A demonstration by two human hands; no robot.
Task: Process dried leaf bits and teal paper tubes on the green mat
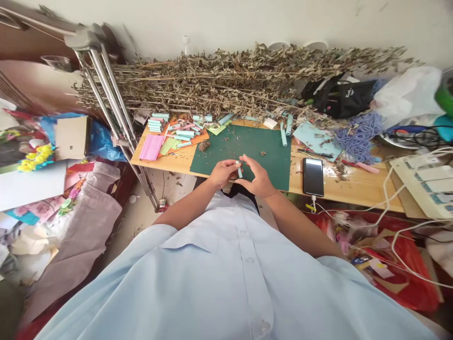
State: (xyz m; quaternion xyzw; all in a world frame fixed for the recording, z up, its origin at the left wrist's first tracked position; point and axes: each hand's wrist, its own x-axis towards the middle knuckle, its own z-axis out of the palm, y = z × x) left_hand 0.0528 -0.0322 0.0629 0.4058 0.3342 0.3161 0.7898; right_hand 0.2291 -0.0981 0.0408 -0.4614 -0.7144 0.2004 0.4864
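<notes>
Near the front edge of a green mat (269, 160), my left hand (223, 174) pinches a small pale blue paper roll (239, 173) between thumb and fingers. My right hand (257, 178) is just right of the roll, its thumb and fingers apart around it. The thumb comes close to the roll's lower end; whether it touches is unclear. Dry plant crumbs (263, 153) lie on the mat, and a brown clump (203, 146) sits at its left edge. Several blue rolls (155, 123) are stacked at the back left beside pink paper sheets (152, 147).
Dried plant stalks (212, 80) stretch along the back. A phone (313, 176) with a white cable lies right of the mat, near purple string (359, 134) and a power strip (424, 182). Metal crutches (113, 99) lean at the table's left.
</notes>
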